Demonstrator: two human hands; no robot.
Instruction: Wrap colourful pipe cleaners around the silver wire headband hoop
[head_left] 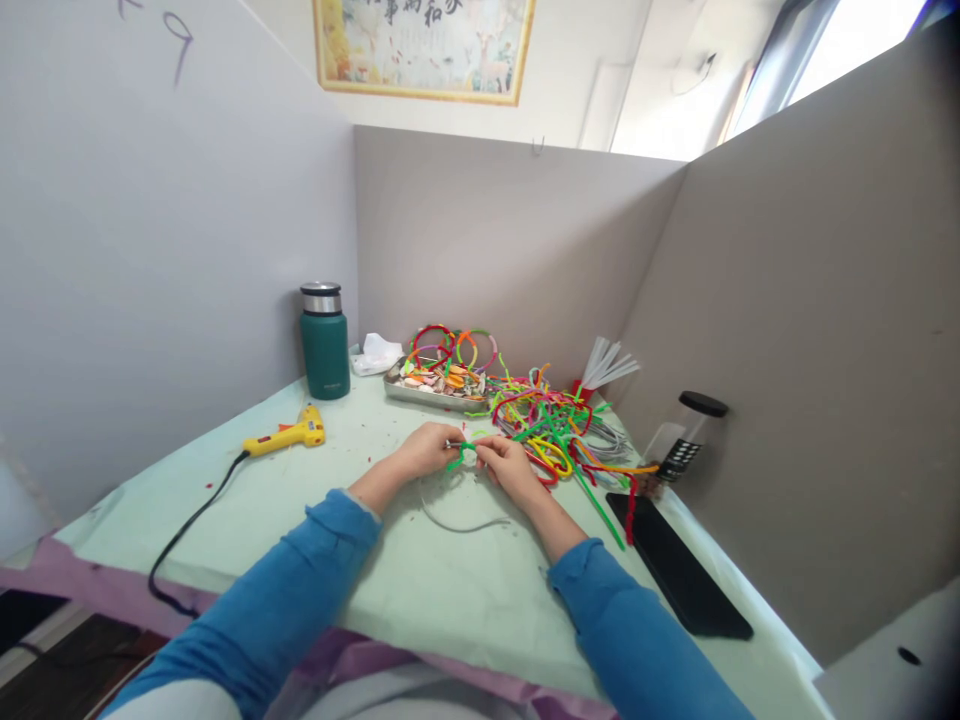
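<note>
Over the middle of the table, my left hand (pixel 426 452) and my right hand (pixel 507 466) are close together, fingers pinched. Between them runs a short green pipe cleaner (pixel 455 464), gripped from both sides. It seems to be wound around the end of a thin grey wire (pixel 459 529), whose loose length curves down onto the tabletop below my hands. Fingers hide part of where the two meet. Just beyond my right hand lies a tangled heap of coloured pipe cleaners (pixel 551 412).
A yellow glue gun (pixel 289 432) lies left, its black cord trailing off the front edge. Behind stand a green bottle (pixel 325 350) and a metal tray (pixel 431 399) of small pieces with coloured hoops. Right are glue sticks (pixel 606 364), a clear jar (pixel 686 440) and a black slab (pixel 679 570).
</note>
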